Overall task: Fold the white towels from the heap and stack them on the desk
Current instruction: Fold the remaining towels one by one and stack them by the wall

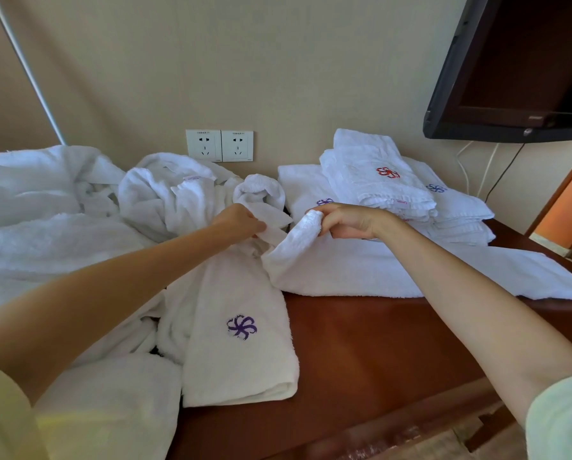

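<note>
Head view, one frame. I log both hands out over the brown wooden table (pixel 361 343), meeting near frame centre.

Left hand (pixel 241 224), just to 9 o'clock of centre: grip narrow, thumb and fingers pinching a flat hemmed edge of white towelling.
Right hand (pixel 347 222), just to 3 o'clock of centre: grip curled round a bunched terry corner, knuckles up. The two held pieces are near each other. I cannot tell whether they touch.

Purple-emblem towel (pixel 241 360): runs from below the left hand toward 6 o'clock. It lies lengthwise on the table, emblem up, with the near end doubled over.
Flat towel (pixel 427 273): the corner in the right grip runs down into it. It is spread across the table toward 3 o'clock. I cannot tell whether these two are one piece or separate.

Heap (pixel 62 200): loose, crumpled white towels from 9 to 11 o'clock, reaching back to the wall.
Stack (pixel 381 190): folded towels at 1 to 2 o'clock against the wall. The top one shows a red emblem and the lower ones show purple emblems. Its near side meets the far edge of the flat towel.

Also noted: double wall sockets (pixel 220 146) at 12 o'clock, between heap and stack. A dark television (pixel 510 68) at 2 o'clock, with cables (pixel 497 174) hanging below it. Pale sleeves (pixel 563 416) at both bottom corners.
</note>
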The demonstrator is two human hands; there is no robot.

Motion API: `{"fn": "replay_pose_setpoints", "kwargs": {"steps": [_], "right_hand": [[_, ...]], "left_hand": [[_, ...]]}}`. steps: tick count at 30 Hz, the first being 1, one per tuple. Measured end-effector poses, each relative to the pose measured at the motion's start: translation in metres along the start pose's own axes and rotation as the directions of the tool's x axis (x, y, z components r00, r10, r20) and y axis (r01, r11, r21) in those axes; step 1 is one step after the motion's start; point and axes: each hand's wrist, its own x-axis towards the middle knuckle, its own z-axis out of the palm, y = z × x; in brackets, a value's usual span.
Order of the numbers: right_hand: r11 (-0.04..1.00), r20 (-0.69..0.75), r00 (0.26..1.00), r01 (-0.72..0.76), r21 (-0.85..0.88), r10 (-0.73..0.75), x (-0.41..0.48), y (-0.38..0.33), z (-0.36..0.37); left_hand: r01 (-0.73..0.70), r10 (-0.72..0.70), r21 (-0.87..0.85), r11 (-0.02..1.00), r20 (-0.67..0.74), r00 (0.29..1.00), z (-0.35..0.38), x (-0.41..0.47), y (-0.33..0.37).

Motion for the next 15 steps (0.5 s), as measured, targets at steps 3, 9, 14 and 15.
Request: {"fn": "replay_pose_setpoints", "kwargs": {"steps": [3,9,14,15], "right_hand": [[0.998,0.014,1.000,0.024,-0.064,-0.023,-0.004,-0.009,0.001],[0.997,0.044,0.996,0.080,-0.021,-0.079,-0.015,-0.023,-0.006],[0.995,0.067,0.993,0.098,0.024,-0.100,-0.018,-0.022,-0.008],[0.994,0.073,0.992,0.099,0.046,-0.102,-0.018,-0.021,-0.009]], "left_hand": [[0.078,-0.027,-0.457,0.886,0.117,0.993,-0.002,-0.012,0.022],[0.371,0.182,-0.726,0.579,0.558,0.809,0.005,-0.021,0.034],[0.075,0.236,-0.449,0.890,0.597,0.767,0.009,-0.029,0.017],[-0.040,0.246,-0.337,0.941,0.594,0.766,0.007,-0.030,0.016]]}}
